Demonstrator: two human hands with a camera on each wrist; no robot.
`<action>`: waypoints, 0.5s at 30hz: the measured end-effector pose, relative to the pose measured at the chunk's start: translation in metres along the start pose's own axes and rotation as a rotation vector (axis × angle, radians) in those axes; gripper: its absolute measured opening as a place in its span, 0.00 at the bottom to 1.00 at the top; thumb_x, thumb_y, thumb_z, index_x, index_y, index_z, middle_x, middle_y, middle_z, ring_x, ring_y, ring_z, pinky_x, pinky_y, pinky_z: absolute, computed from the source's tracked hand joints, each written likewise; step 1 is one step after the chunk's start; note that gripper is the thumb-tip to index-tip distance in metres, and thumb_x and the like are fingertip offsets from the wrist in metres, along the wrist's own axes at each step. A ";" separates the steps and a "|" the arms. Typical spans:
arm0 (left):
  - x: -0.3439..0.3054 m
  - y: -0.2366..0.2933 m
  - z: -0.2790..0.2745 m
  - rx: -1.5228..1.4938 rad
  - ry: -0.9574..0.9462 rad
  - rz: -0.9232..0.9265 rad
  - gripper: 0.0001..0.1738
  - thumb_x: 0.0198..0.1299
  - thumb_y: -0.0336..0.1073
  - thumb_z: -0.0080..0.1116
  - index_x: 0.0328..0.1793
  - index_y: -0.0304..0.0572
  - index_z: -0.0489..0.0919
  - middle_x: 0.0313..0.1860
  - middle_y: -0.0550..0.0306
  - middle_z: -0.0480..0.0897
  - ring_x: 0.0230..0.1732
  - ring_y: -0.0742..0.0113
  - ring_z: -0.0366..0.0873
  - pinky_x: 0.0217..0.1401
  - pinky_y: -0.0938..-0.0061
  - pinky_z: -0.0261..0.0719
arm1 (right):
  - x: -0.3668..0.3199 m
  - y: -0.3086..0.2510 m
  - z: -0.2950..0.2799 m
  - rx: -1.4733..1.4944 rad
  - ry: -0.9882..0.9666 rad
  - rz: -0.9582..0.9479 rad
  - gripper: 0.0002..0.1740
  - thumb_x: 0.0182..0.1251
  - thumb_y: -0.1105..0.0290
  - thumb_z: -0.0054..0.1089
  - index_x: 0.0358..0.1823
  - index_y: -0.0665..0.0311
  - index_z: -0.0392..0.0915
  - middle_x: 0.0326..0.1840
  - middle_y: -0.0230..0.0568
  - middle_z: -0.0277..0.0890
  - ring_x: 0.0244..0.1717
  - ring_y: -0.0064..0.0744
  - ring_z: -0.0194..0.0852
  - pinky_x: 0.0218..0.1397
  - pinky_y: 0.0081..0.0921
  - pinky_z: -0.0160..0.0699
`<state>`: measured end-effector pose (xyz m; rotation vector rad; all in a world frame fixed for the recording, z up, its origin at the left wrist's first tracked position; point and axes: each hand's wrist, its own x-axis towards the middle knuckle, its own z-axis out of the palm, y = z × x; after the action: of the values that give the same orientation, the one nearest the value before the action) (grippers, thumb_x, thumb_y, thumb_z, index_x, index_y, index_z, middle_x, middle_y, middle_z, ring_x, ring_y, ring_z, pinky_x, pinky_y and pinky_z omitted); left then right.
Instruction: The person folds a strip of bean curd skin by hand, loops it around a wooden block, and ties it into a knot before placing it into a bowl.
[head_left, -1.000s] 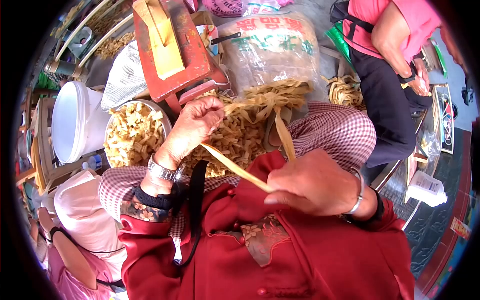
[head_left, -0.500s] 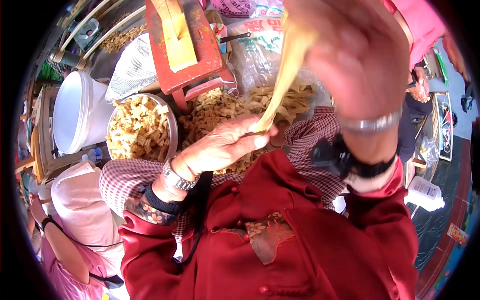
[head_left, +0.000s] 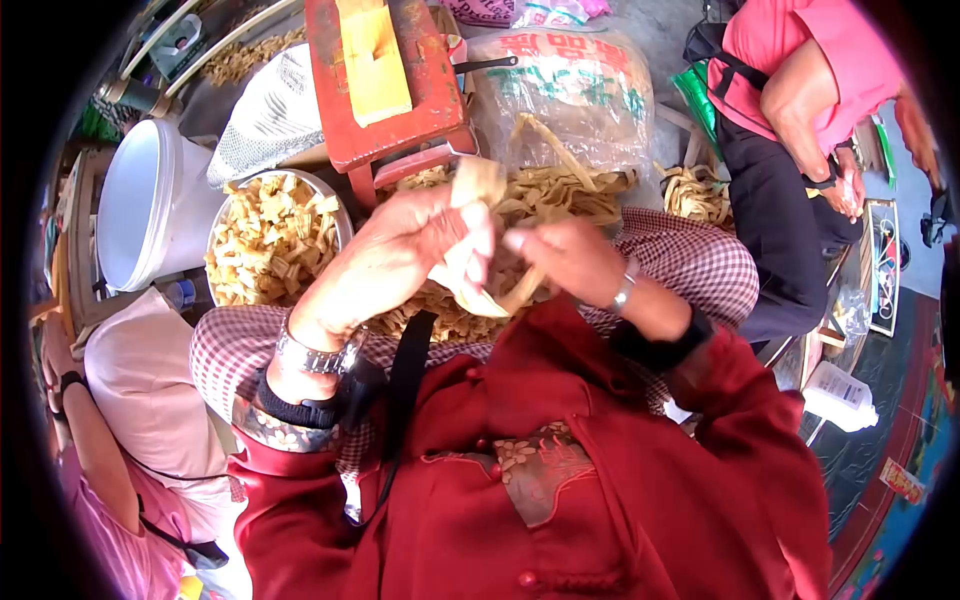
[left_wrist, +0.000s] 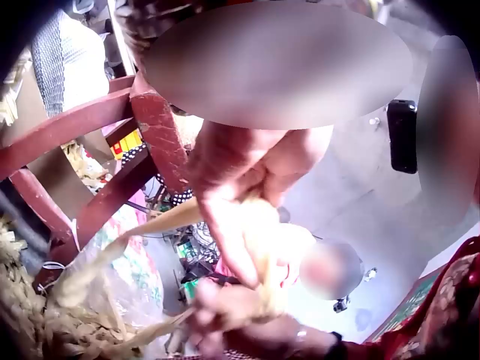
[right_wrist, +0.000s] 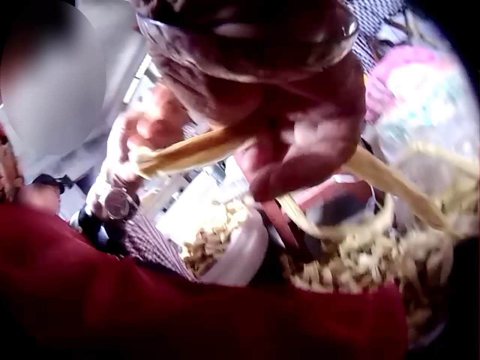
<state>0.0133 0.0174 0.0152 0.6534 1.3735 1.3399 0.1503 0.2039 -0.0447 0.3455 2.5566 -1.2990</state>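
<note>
A flat, pale yellow strip (head_left: 478, 182) of dried plant-like material is gripped in my left hand (head_left: 385, 255), fingers bent around it and one end standing up past the thumb. Just to the right, my right hand (head_left: 578, 262) pinches the same strip, blurred by motion. Between the hands, a length of strip (right_wrist: 191, 152) spans the gap in the right wrist view. Below them lies a heap of small folded pieces (head_left: 430, 312), with a bundle of long loose strips (head_left: 565, 200) beyond it. In the left wrist view, the left hand (left_wrist: 251, 172) is over the right hand (left_wrist: 232, 311).
A metal bowl (head_left: 347, 222) of folded pieces stands at left beside a white bucket (head_left: 135, 205). Ahead is a red wooden stool (head_left: 430, 100) with a yellow block (head_left: 378, 85) on it. A plastic sack (head_left: 570, 90) lies behind the strips. People sit at both sides.
The right hand swung up and forward, raised close to the camera, then came down beside the left hand. The strip, earlier stretched between the hands, is now bunched at the left fingers.
</note>
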 end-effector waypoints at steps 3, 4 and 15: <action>0.015 -0.023 -0.010 0.547 0.289 -0.116 0.21 0.68 0.47 0.48 0.34 0.32 0.76 0.20 0.48 0.78 0.24 0.60 0.79 0.31 0.64 0.77 | -0.025 -0.061 -0.027 -0.223 0.374 -0.403 0.17 0.62 0.59 0.59 0.18 0.59 0.74 0.13 0.39 0.67 0.12 0.38 0.67 0.18 0.33 0.65; 0.015 -0.032 -0.007 0.882 0.388 -0.008 0.23 0.67 0.49 0.48 0.33 0.33 0.76 0.20 0.44 0.77 0.26 0.53 0.80 0.32 0.60 0.77 | -0.030 -0.068 -0.020 -0.313 0.424 -0.608 0.15 0.58 0.61 0.63 0.19 0.59 0.73 0.15 0.35 0.68 0.13 0.34 0.66 0.18 0.31 0.64; 0.021 -0.023 -0.002 -0.451 0.031 0.030 0.21 0.69 0.45 0.47 0.54 0.32 0.74 0.29 0.58 0.81 0.26 0.73 0.76 0.40 0.76 0.80 | -0.010 -0.046 0.072 -0.134 -0.010 -0.565 0.11 0.60 0.64 0.57 0.26 0.64 0.74 0.33 0.48 0.75 0.47 0.42 0.76 0.48 0.36 0.74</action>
<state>0.0117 0.0301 -0.0133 0.3492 1.0351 1.6209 0.1529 0.1178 -0.0475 -0.4412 2.8214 -1.2664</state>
